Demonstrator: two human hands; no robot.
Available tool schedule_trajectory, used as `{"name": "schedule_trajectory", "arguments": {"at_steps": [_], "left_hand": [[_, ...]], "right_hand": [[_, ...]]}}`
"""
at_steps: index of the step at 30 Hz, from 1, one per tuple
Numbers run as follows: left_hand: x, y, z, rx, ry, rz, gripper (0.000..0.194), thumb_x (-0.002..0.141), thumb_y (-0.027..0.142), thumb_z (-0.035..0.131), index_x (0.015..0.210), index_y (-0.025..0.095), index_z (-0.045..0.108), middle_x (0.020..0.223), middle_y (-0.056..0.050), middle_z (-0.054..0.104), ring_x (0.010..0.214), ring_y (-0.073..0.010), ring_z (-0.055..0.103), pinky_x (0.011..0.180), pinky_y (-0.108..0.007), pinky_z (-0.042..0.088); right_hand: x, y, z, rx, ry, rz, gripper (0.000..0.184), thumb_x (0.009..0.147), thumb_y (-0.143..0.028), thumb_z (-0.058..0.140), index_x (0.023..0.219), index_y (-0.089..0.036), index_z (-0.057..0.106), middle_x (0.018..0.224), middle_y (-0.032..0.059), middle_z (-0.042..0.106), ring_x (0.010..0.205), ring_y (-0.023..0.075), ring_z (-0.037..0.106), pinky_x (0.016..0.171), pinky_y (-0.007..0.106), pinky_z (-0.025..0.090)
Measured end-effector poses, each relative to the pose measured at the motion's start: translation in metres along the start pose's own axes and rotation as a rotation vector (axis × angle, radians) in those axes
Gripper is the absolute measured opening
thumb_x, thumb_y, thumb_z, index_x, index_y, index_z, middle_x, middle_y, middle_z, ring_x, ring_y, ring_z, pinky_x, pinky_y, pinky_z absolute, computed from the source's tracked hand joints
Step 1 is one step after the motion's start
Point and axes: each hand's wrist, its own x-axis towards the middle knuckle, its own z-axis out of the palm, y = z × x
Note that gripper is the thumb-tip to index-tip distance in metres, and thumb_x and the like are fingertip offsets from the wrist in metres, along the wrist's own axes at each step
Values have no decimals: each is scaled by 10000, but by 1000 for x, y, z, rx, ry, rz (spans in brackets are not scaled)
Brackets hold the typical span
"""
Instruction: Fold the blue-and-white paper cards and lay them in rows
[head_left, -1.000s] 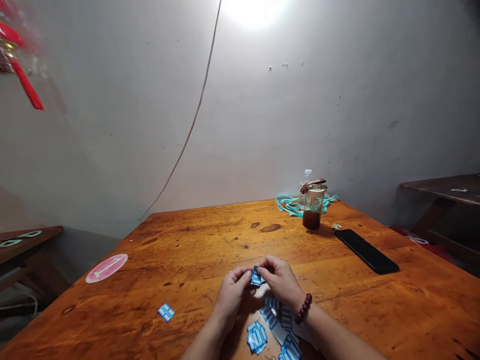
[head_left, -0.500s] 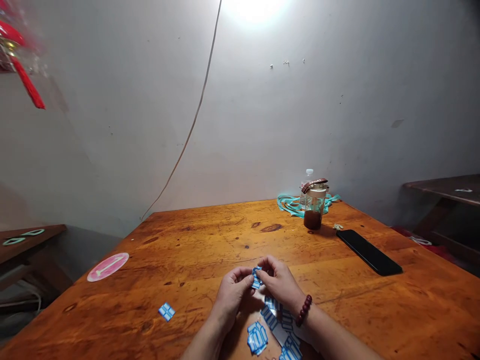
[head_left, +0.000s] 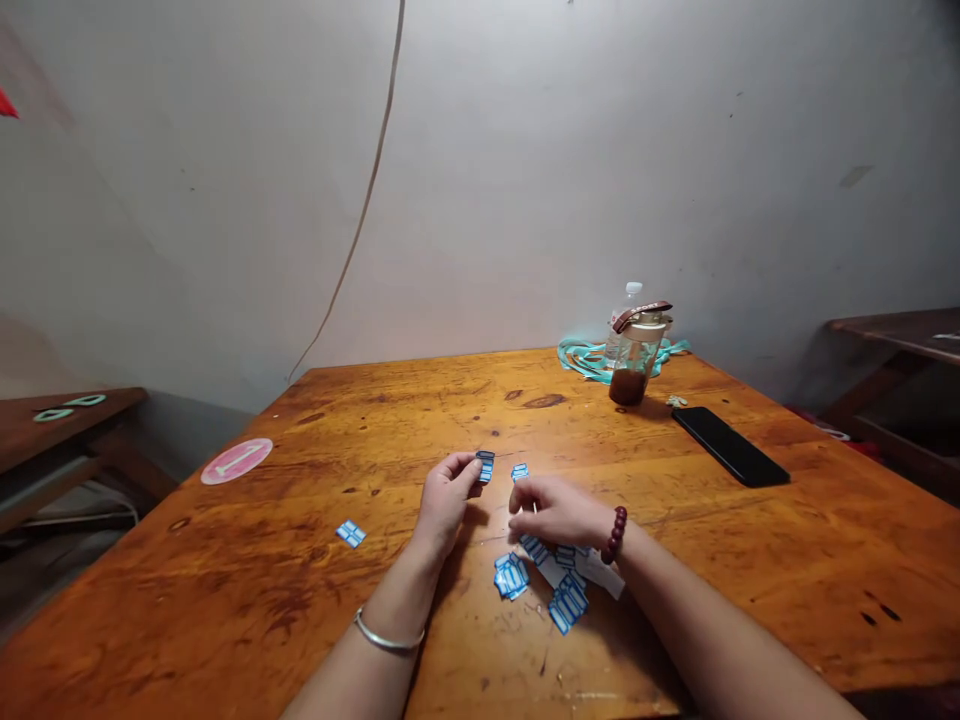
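My left hand [head_left: 446,505] pinches a small blue-and-white printed piece [head_left: 485,466] upright between thumb and fingers. My right hand [head_left: 551,512] rests low over the table with its fingers loosely curled, and I see nothing in it. Just beyond those fingertips, a second small blue piece [head_left: 520,472] lies flat on the wood. Below my right hand is a scattered pile of similar blue-and-white pieces [head_left: 511,576], with another cluster [head_left: 568,602] beside it and white backing paper [head_left: 600,577] under their edge. A lone piece [head_left: 350,533] lies left of my left hand.
The wooden table [head_left: 300,600] holds a pink round sticker [head_left: 237,461], a black phone [head_left: 730,446], a brown-filled jar [head_left: 631,367], a plastic bottle [head_left: 626,305] and a teal cord [head_left: 592,358]. Wooden benches [head_left: 52,425] stand at both sides.
My hands have parted: the left moved away to the left with a piece in it, and the right drew back. The view tilted downward, and a separate piece now lies on the table.
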Motion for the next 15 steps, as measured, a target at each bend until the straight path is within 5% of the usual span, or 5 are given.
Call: {"name": "schedule_trajectory", "arguments": {"at_steps": [3,7,15], "left_hand": [[0,0,0,15,-1,10,241,634,359,613,739,143,596,621,3,575,549,-92,514,522,-191,408],[-2,-1,2,61,-41,15,225,652,347,598,747,143,595,619,-4,577,553,-91,514,519,-182,396],[-4,1,4,70,-32,8,217,642,340,600,733,142,597,613,0,574,547,-88,512,518,-182,394]], "right_hand": [[-9,-10,4,-230,-221,-113,346,568,-356,652,875,-207,592,762,-9,572,642,110,488,529,188,329],[-11,-17,11,-376,-272,-128,349,563,-345,654,881,-209,600,816,3,573,672,119,487,539,190,319],[1,2,13,-92,-209,13,116,671,-221,543,742,-176,623,651,-18,595,601,94,500,507,164,332]]}}
